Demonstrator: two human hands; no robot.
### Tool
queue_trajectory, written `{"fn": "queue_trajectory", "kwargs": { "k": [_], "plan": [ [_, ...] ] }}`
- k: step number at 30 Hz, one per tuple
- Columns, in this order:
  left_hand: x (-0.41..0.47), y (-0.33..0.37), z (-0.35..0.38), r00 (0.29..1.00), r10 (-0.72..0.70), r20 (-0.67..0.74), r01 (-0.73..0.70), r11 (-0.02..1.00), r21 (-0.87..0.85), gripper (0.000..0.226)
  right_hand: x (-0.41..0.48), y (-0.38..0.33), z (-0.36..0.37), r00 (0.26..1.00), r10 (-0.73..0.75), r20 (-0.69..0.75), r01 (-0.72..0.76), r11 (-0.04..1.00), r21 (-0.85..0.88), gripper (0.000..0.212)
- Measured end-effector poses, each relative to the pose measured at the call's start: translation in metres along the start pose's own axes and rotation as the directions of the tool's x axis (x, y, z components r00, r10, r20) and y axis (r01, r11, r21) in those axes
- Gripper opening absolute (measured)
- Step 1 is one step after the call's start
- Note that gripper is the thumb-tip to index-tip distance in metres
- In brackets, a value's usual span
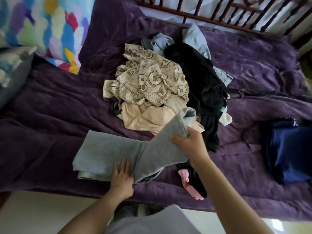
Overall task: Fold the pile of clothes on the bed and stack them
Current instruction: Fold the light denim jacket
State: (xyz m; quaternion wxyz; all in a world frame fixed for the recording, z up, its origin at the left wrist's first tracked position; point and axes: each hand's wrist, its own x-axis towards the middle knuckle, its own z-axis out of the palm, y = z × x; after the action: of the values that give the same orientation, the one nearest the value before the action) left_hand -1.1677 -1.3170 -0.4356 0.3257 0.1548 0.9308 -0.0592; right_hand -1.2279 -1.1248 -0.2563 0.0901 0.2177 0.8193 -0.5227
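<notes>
- far left there's a colourful patterned pillow (50, 27) and a grey cushion (11, 71) shoved up at the head end, out of the folding area, so the purple blanket (50, 107) in front of them is free to work on
- the grey garment (108, 154) is the one being folded. Its left half lies flat near the front edge of the bed, close to the person so it's easy to reach
- left hand (122, 176) is flat on that lower part, fingers spread wide, holding nothing. Looks like it's just pinning the cloth so the crease stays put
- right hand (187, 141) has the other end pinched, fingers closed round the grey fabric, lifted off the bed and angled up over the pile. My guess is it's about to swing that end across to the left
- behind that sits the unfolded pile (168, 81): beige lettered print on top, plain cream under it, black stuff to the right, pale blue at the back. Still plenty to get through
- a pink item (187, 181) and something black lie loose under the right forearm
- far right, a dark blue folded piece (287, 152) sits well apart from the heap, I'd say that's where the stack starts
</notes>
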Motion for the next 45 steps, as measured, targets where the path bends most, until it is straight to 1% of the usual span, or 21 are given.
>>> {"fn": "queue_trajectory", "kwargs": {
  "k": [3,5,7,8,10,11,13,16,19,21,24,27,29,31,33,34,35,36,38,41,45],
  "plan": [
    [-0.007,-0.013,0.003,0.983,0.177,-0.055,-0.181,0.98,-0.082,0.076,-0.002,-0.025,0.054,0.982,-0.086,0.168,0.101,0.991,-0.087,0.01],
    [-0.003,-0.03,0.015,0.902,0.221,-0.37,-0.341,0.891,-0.299,0.047,0.002,-0.03,0.08,0.967,-0.082,0.241,0.112,0.988,-0.111,0.015],
    [-0.011,-0.04,-0.004,0.912,-0.1,-0.398,-0.307,0.479,-0.822,0.029,0.007,-0.032,0.099,0.955,-0.064,0.29,0.111,0.983,-0.147,0.013],
    [-0.014,-0.045,-0.019,0.951,-0.238,-0.195,-0.181,0.08,-0.98,0.022,0.008,-0.033,0.107,0.944,-0.062,0.325,0.122,0.978,-0.167,0.014],
    [-0.014,-0.071,-0.039,0.952,-0.298,0.07,-0.126,-0.589,-0.798,0.014,0.008,-0.035,0.127,0.908,-0.05,0.417,0.178,0.945,-0.274,0.015],
    [-0.017,-0.087,-0.053,0.958,-0.271,0.089,-0.165,-0.781,-0.603,0.022,0.007,-0.034,0.138,0.884,-0.027,0.467,0.223,0.902,-0.369,0.02],
    [-0.022,-0.116,-0.07,0.97,-0.241,0.03,-0.209,-0.891,-0.404,0.052,0.001,-0.024,0.16,0.829,0.029,0.558,0.317,0.799,-0.512,0.05],
    [-0.024,-0.14,-0.085,0.981,-0.188,0.054,-0.098,-0.709,-0.698,0.058,-0.007,0.015,0.184,0.736,0.064,0.674,0.466,0.675,-0.572,0.059],
    [-0.018,-0.148,-0.081,0.947,-0.318,0.051,0.005,-0.144,-0.99,0.038,-0.008,0.049,0.188,0.654,0.05,0.755,0.595,0.582,-0.554,0.055],
    [-0.013,-0.15,-0.073,0.925,-0.381,-0.005,0.037,0.101,-0.994,0.046,-0.005,0.052,0.185,0.644,0.015,0.765,0.61,0.594,-0.525,0.061],
    [-0.009,-0.15,-0.063,0.88,-0.474,-0.039,0.054,0.181,-0.982,0.024,-0.005,0.046,0.177,0.725,-0.121,0.679,0.556,0.684,-0.472,0.058],
    [-0.004,-0.162,-0.051,0.814,-0.58,0.041,0.099,0.07,-0.993,0.022,-0.008,0.059,0.167,0.822,-0.371,0.433,0.569,0.579,-0.584,0.045],
    [-0.001,-0.174,-0.043,0.771,-0.627,0.11,0.196,0.07,-0.978,0.028,-0.01,0.074,0.159,0.87,-0.243,0.43,0.492,0.507,-0.708,0.044],
    [0.001,-0.178,-0.041,0.732,-0.662,0.16,0.358,0.174,-0.917,0.046,-0.011,0.096,0.158,0.869,-0.106,0.484,0.487,0.368,-0.792,0.072],
    [0.001,-0.167,-0.046,0.658,-0.753,-0.033,0.414,0.398,-0.819,0.063,-0.004,0.11,0.156,0.818,0.007,0.575,0.54,0.333,-0.773,0.092],
    [0.001,-0.157,-0.05,0.615,-0.726,-0.308,0.336,0.594,-0.731,0.062,0.0,0.111,0.156,0.779,0.09,0.62,0.559,0.347,-0.753,0.094],
    [0.001,-0.147,-0.052,0.601,-0.547,-0.582,0.2,0.808,-0.554,0.059,0.003,0.108,0.156,0.758,0.138,0.637,0.562,0.359,-0.746,0.095],
    [0.003,-0.136,-0.049,0.612,-0.25,-0.75,0.057,0.96,-0.274,0.059,0.005,0.103,0.158,0.745,0.158,0.648,0.572,0.349,-0.742,0.098],
    [0.008,-0.128,-0.024,0.723,0.17,-0.669,-0.12,0.985,0.122,0.076,0.01,0.102,0.162,0.734,0.176,0.655,0.581,0.335,-0.741,0.102],
    [0.006,-0.145,0.011,0.945,0.11,-0.309,-0.07,0.988,0.139,0.128,0.01,0.113,0.17,0.74,0.151,0.656,0.607,0.27,-0.747,0.11],
    [0.003,-0.149,0.017,0.989,0.053,-0.137,-0.047,0.998,0.048,0.147,0.002,0.128,0.176,0.78,0.097,0.619,0.59,0.219,-0.777,0.116]
  ]
}}
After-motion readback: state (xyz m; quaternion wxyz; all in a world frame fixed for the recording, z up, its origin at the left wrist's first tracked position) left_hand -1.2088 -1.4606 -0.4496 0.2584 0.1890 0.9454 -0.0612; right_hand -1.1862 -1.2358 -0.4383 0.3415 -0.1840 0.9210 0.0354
